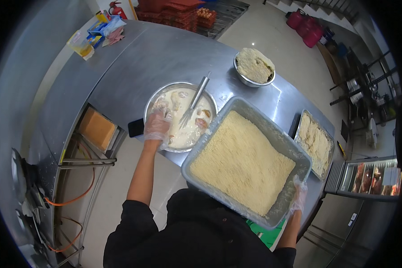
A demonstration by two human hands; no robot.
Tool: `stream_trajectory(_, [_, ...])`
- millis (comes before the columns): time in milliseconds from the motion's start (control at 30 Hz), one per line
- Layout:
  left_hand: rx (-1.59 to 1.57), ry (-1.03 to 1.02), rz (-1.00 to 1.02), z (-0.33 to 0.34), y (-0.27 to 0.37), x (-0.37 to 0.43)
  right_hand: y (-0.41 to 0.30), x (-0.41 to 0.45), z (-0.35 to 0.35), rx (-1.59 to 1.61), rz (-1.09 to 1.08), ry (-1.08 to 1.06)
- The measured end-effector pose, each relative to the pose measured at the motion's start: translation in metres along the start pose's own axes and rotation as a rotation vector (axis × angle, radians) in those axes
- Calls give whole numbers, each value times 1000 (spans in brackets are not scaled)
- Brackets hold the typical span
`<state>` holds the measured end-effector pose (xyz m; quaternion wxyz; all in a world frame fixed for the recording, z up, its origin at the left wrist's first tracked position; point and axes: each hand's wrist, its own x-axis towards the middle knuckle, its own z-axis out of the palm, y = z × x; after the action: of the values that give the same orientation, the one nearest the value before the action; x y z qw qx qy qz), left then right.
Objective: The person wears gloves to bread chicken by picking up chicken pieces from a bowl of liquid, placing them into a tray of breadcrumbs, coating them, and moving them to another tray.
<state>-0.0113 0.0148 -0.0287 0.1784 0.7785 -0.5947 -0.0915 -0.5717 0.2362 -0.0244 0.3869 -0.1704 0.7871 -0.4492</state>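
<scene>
My left hand [158, 124], in a clear plastic glove, is at the left side of a round steel bowl [148, 100]; its fingertips are at the batter and partly hidden. Pale liquid batter [184, 135] with several meat pieces [201, 123] fills the bowl, and a steel whisk [197, 97] leans in it. To the right is a large grey plastic tub [246, 104] of pale breadcrumbs [241, 160], tilted in the view. My right hand [298, 196], also in a clear glove, grips the tub's lower right rim, its fingers partly out of sight.
A dark phone [136, 128] lies left of the bowl. Behind the tub is a small steel bowl [246, 80] heaped with a breaded mass. A metal tray [301, 124] of crumb-coated food is at the right. A plastic jug [80, 44] stands at the far left of the steel table [120, 80].
</scene>
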Motion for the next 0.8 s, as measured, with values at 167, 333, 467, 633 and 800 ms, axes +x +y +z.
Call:
stream_trajectory(167, [-43,-3,43,-7,4,4,16,4,2,-4,-131,19])
stream_trajectory(333, [72,136,259,35,-45,22,12,-11,1,10,-95,26])
stream_trajectory(467, [-135,275,285,46,-144,35,63,68,20,-45,-65,-7])
stream_trajectory(633, [81,139,278,27,-118,48,16,90,-13,-244,-266,224])
stream_trajectory(800, [93,117,171,12,-81,43,-26,74,-32,-1115,-490,326])
